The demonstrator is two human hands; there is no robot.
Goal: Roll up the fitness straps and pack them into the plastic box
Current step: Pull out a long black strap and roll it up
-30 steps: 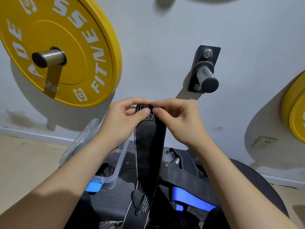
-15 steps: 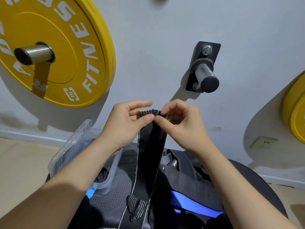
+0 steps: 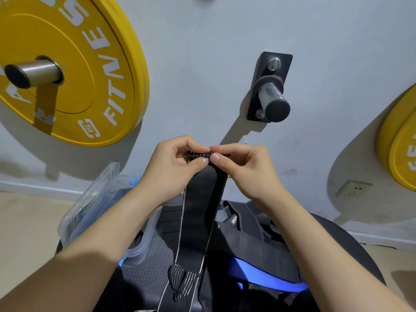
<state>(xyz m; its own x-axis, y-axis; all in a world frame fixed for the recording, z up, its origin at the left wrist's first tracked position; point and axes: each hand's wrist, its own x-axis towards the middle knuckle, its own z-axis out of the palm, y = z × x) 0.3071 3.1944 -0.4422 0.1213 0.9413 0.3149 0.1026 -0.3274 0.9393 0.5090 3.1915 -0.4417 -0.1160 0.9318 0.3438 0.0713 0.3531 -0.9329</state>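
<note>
A long black fitness strap (image 3: 199, 212) with thin white edge lines hangs down from my two hands. My left hand (image 3: 173, 167) and my right hand (image 3: 245, 170) pinch its top end together, where a small tight fold or roll shows between the thumbs. Its striped lower end (image 3: 183, 282) lies on the dark surface below. The clear plastic box (image 3: 90, 210) with a blue base stands at the left, partly hidden by my left forearm, with dark straps inside.
A wider black and blue belt (image 3: 265, 264) lies at the right on a dark textured bench or mat (image 3: 148, 266). On the grey wall hang a yellow weight plate (image 3: 74, 70), an empty black peg (image 3: 270, 95) and another yellow plate (image 3: 403, 140). A wall socket (image 3: 353, 188) sits low right.
The strap's top end has been folded tighter between my fingers, and both hands have shifted slightly right in the view. The box appears further left.
</note>
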